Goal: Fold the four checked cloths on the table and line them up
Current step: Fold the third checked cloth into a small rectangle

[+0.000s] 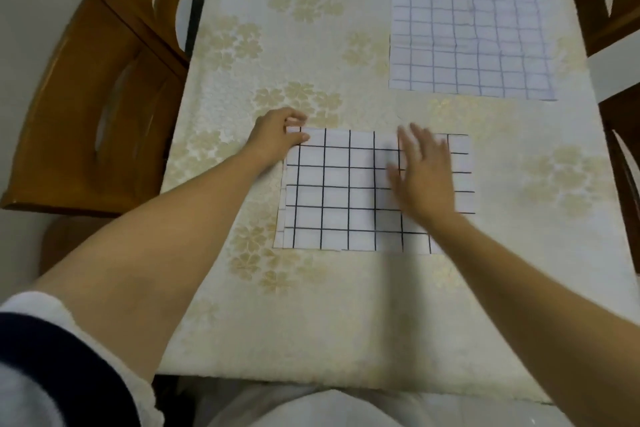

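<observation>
A white cloth with black checks [346,191] lies folded in layers on the table's middle, its left edges stepped. My left hand [277,133] pinches the cloth's far left corner. My right hand [424,177] lies flat on the cloth's right half with straight, spread fingers, blurred by motion. A second white cloth with blue-purple checks [467,21] lies spread flat at the far right of the table, apart from both hands.
The table [311,305] wears a cream cloth with pale gold flowers. Wooden chairs stand at the left [97,97] and at the right edge [620,17]. The table's near edge runs just in front of my lap.
</observation>
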Demonstrator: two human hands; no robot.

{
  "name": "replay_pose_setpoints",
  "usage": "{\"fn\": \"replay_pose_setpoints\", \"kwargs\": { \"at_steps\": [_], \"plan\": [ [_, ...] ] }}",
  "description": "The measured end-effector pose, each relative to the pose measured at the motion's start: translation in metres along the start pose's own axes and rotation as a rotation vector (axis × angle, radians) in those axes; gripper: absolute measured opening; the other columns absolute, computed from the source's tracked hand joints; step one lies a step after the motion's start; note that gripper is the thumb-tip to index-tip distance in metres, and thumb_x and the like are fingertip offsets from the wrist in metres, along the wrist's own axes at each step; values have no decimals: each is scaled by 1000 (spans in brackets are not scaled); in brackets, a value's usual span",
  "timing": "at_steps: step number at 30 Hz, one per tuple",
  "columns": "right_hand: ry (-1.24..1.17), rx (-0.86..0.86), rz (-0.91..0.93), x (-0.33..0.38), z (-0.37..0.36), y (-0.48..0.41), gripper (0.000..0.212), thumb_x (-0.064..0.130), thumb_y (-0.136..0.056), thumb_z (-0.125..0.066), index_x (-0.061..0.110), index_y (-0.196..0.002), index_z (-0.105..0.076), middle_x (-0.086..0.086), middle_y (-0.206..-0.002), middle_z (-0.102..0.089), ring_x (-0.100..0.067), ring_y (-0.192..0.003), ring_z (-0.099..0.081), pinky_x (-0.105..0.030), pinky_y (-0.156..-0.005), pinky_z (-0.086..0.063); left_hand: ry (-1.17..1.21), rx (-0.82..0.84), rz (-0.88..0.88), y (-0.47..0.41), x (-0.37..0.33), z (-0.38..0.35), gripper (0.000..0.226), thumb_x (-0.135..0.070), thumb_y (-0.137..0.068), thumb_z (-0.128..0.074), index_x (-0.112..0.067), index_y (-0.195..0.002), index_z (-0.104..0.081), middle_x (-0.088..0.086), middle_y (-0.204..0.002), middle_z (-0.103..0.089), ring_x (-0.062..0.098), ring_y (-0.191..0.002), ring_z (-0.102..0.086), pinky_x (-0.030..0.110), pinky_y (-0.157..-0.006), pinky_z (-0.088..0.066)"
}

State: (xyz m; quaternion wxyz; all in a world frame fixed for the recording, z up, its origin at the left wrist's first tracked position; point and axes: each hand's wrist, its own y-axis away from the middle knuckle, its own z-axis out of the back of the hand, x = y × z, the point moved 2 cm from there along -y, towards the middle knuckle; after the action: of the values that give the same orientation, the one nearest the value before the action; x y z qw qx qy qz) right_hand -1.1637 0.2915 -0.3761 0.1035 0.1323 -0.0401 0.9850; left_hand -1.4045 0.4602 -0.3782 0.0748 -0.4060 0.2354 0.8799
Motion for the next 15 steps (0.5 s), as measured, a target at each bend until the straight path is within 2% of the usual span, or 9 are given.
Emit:
{"fn": "replay_pose_setpoints", "kwargs": {
  "at_steps": [2,3,5,8,11,15],
  "plan": [
    [-16,117,122,44,-18,34,64,44,-101,-40,15,-156,-31,-11,-164,-27,-34,-151,-23,-55,-123,-14,167,-129,0,13,1,0,43,-15,-99,-66,-19,-140,-54,0,-133,-60,8,-105,-60,32,-103,-51],
    [-26,167,167,64,-27,49,66,48,-101,-36,16,-158,-28,-9,-166,-23,-32,-153,-18,-54,-124,-13,171,-200,-19,22,4,0,46,-15,-102,-60,-19,-146,-48,1,-141,-54,11,-115,-58,31,-107,-47],
    [-45,238,220,100,-42,75,68,50,-101,-31,18,-160,-22,-6,-168,-15,-30,-155,-8,-52,-125,-8,24,-274,-69,46,18,-4,49,-17,-106,-51,-21,-154,-38,0,-155,-41,15,-137,-44,29,-114,-37],
    [-63,295,224,137,-60,100,68,50,-104,-28,19,-162,-12,-2,-169,-2,-26,-156,5,-47,-125,2,-278,-220,-188,94,56,-13,52,-20,-107,-48,-20,-157,-35,0,-163,-34,16,-149,-29,31,-124,-22],
    [-53,341,186,155,-73,111,67,52,-106,-21,18,-162,-8,-1,-169,2,-27,-155,8,-43,-124,8,-436,-151,-283,128,94,-18,52,-26,-108,-47,-17,-158,-35,0,-165,-30,16,-154,-20,29,-127,-5],
    [28,367,152,166,-83,112,69,55,-106,-16,16,-162,-9,-2,-169,0,-28,-155,8,-46,-123,6,-597,-144,-336,138,111,-22,52,-41,-109,-37,-23,-158,-35,-6,-166,-26,15,-156,-15,34,-128,-4]
  ]
}}
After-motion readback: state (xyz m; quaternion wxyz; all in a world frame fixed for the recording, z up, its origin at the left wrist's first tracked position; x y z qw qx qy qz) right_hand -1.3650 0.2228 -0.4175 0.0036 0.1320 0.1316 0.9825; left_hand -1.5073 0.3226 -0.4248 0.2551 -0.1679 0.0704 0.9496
